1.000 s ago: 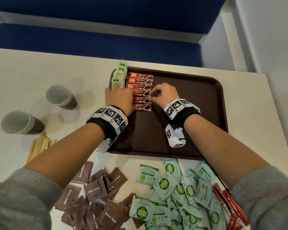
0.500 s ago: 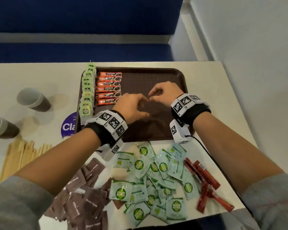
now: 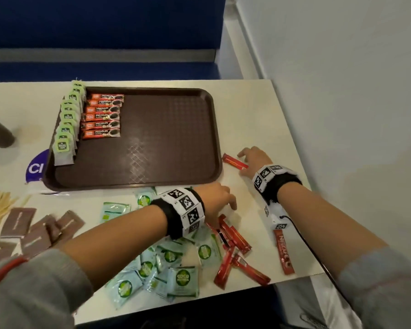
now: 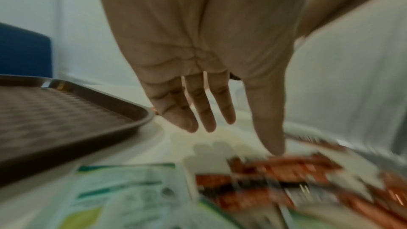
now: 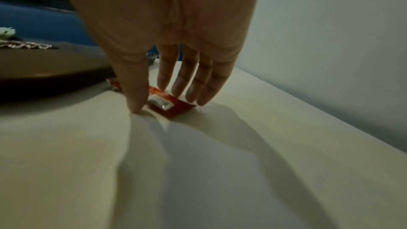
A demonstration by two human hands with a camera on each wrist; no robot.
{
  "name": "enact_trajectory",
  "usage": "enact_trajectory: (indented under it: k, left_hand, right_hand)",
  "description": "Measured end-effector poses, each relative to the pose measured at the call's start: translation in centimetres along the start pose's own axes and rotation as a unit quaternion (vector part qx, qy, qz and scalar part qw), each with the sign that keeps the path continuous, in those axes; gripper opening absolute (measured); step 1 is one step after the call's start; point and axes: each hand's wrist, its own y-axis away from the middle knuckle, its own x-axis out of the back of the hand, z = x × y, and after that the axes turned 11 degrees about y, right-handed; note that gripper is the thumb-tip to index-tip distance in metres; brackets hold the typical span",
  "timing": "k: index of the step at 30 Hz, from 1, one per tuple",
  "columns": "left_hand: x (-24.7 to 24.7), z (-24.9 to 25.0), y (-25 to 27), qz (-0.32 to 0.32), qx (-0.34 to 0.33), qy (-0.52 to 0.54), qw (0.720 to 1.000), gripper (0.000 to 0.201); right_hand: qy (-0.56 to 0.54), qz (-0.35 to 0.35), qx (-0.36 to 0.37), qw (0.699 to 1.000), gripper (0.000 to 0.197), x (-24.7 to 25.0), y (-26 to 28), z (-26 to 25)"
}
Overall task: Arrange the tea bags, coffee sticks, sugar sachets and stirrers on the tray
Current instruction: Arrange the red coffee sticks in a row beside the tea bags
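While the brown tray (image 3: pixel 176 143) on the tabletop (image 3: pixel 259 110) carries tea bags (image 3: pixel 65 131) and a coffee stick row (image 3: pixel 102 116), the right hand (image 3: pixel 255 160) touches a red coffee stick (image 3: pixel 235 161) beside it. From the left wrist, the left hand (image 4: pixel 209 58) hovers, grip wide, over blurred red sticks (image 4: pixel 275 177). From the right wrist, thumb and fingers (image 5: pixel 187 83) straddle that stick, grip narrow, not clasping.

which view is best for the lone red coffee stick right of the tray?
Head view: the whole red coffee stick shows beside the tray, at the right hand. Right wrist view shows only part of it under the fingers. Left wrist view doesn't clearly show it.
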Motion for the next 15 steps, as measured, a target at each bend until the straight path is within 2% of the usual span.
enact_trajectory:
  k: [3, 5, 7, 10, 12, 15]
  left_hand:
    - [-1.9, 1.2, -0.8, -0.035, -0.010, -0.056, 0.998, 0.062]
    - [-2.8, 1.7, -1.2, -0.024, -0.022, -0.095, 0.995, 0.046]
    - [-3.6, 2.1, -1.5, -0.010, -0.018, -0.123, 0.992, 0.036]
    - [-4.1, 2.5, -1.9, -0.013, 0.004, -0.158, 0.987, 0.034]
    - [-4.1, 2.6, -1.8, -0.012, 0.027, -0.150, 0.988, 0.029]
    - [-3.4, 2.8, -1.2, 0.023, 0.071, -0.063, 0.995, 0.024]
  right_hand:
    - [-0.006, 0.031, 0.026, 0.999, 0.029, -0.6, 0.7, 0.3]
    - [-0.021, 0.020, 0.020, 0.999, 0.023, -0.6, 1.1, 0.3]
    - [-0.044, -0.007, 0.000, 0.999, 0.024, -0.7, 1.4, 0.5]
    - [-0.038, -0.041, -0.002, 0.998, 0.026, -0.8, 2.4, 1.0]
    - [-0.036, -0.041, -0.020, 0.998, 0.025, -0.6, 3.1, 1.4]
    - [-0.073, -0.023, -0.041, 0.996, 0.020, 0.3, 4.4, 2.6]
